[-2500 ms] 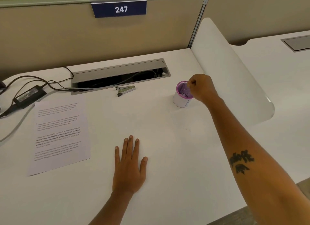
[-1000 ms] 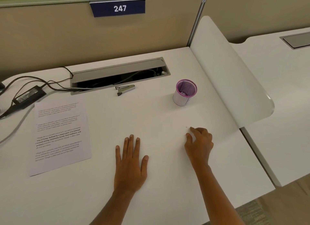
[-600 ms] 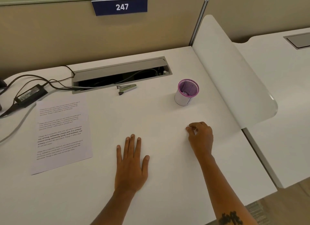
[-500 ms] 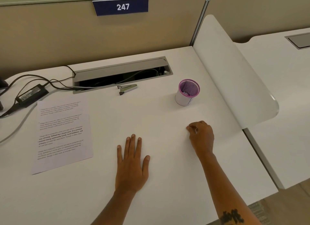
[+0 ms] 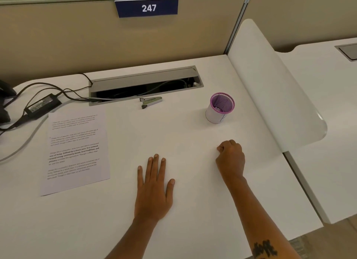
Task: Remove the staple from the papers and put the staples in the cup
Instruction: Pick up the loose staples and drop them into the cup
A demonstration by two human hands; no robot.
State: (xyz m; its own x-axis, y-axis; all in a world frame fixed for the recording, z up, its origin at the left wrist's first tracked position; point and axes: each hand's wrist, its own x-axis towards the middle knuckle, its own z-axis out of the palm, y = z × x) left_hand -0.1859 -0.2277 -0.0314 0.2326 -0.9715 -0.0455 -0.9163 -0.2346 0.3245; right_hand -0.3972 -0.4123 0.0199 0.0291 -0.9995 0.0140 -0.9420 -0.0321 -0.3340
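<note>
A white cup with a purple mesh rim (image 5: 218,113) stands on the white desk (image 5: 58,220), with small bits inside it. My right hand (image 5: 230,158) lies a little in front of the cup, fingers curled, thumb and forefinger pinched together at the far right corner of a blank white sheet (image 5: 193,142). The staple itself is hidden in that pinch. My left hand (image 5: 154,189) presses flat on the same sheet with straight fingers. A printed sheet (image 5: 75,148) lies to the left.
A small grey staple remover (image 5: 150,102) lies by the open cable tray (image 5: 144,84) at the back. A black power adapter (image 5: 42,105) and cables sit at the far left. A white curved divider (image 5: 270,84) rises along the right, past the cup.
My right hand came back from over the cup to the sheet's corner, touched a tiny staple there, then curled its fingers into a pinch. My left hand stayed flat.
</note>
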